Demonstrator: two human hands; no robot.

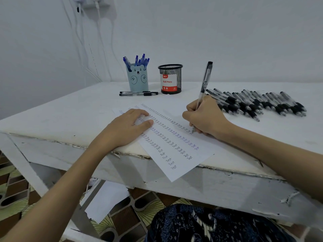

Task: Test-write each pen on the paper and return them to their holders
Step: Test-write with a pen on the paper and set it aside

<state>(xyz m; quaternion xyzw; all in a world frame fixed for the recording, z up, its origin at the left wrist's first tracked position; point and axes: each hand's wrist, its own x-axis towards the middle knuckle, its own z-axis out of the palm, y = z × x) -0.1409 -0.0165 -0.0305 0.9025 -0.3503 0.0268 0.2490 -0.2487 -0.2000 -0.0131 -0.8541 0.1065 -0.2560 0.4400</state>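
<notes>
The white sheet of paper [176, 152] covered in rows of handwritten test words lies across the near edge of the worn white desk [70, 116], one corner overhanging. The left hand [129, 126] presses flat on it, fingers straight. The right hand [204, 117] grips a clear black-capped ballpoint pen [204, 84] — tip on the paper. Beyond lies a spread of black pens [258, 103]; farther back, two loose pens [139, 93], a pale blue bear-faced holder [138, 79] of blue pens and a black mesh cup [171, 78].

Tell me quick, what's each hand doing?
Left hand: open, pressing flat on the paper.
Right hand: gripping a black pen, tip on the paper.
</notes>
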